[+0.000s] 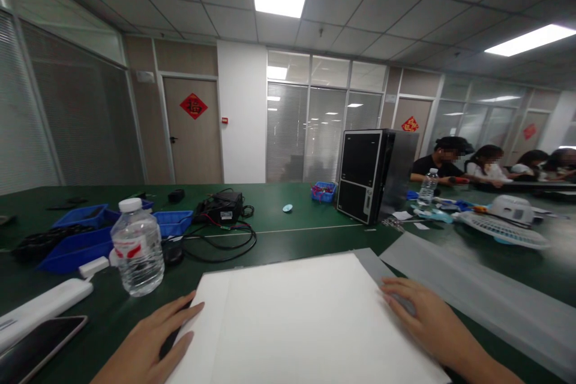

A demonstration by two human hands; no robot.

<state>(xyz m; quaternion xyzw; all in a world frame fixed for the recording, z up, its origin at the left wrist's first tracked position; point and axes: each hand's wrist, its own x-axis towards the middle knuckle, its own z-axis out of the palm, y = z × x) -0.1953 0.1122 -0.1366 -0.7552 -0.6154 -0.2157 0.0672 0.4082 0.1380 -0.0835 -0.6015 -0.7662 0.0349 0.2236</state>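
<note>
Paper, white and blank, lies on the near middle of the green table, with a grey strip showing past its far right corner. The left hand rests at the paper's left edge, its fingers spread and the thumb set apart on the near side. The right hand touches the right edge, fingers slightly apart and reaching toward the sheet; whether they press on it, I cannot tell. A translucent grey sheet stretches away to the right of that hand. To the left stand a clear bottle and, nearer, a dark phone beside a long white device. Farther off are a black box with looped cables and, right of centre, a computer tower. People sit at the far right.
</note>
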